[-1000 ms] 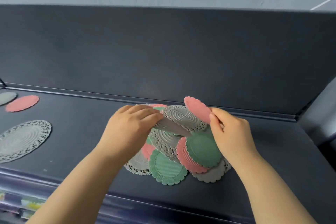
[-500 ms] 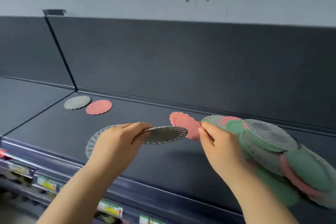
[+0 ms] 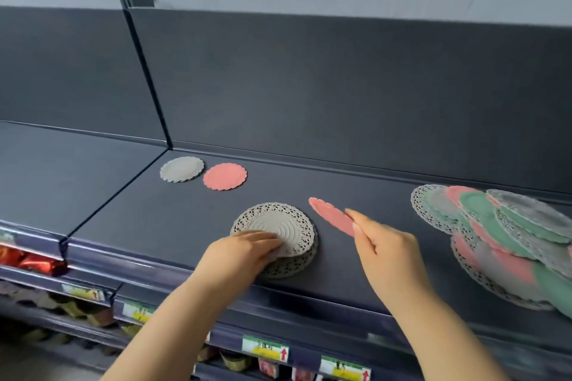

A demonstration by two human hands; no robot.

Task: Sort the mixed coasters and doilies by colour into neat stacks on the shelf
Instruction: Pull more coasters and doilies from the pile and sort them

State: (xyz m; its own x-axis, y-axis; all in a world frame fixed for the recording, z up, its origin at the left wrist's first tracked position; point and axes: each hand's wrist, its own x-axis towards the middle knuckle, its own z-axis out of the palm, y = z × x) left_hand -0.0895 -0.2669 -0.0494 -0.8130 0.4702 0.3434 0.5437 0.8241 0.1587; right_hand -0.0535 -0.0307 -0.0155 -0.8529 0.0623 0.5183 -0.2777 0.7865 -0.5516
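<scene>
The pink coaster [image 3: 331,216] looks thin, light and a little bendy, so we judge that a pinch at its rim is enough. Our right hand [image 3: 387,252] pinches it so, tilted above the shelf [image 3: 154,219], just beside the grey doily [image 3: 278,224]. Our left hand [image 3: 244,252] lays its fingers on that doily, but we cannot tell if the thumb grips it.

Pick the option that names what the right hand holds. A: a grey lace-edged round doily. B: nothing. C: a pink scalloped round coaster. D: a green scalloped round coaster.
C: the right hand pinches a pink scalloped round coaster by its edge, tilted above the dark shelf; the grey lace-edged round doily lies under the fingers of the left hand.
</scene>
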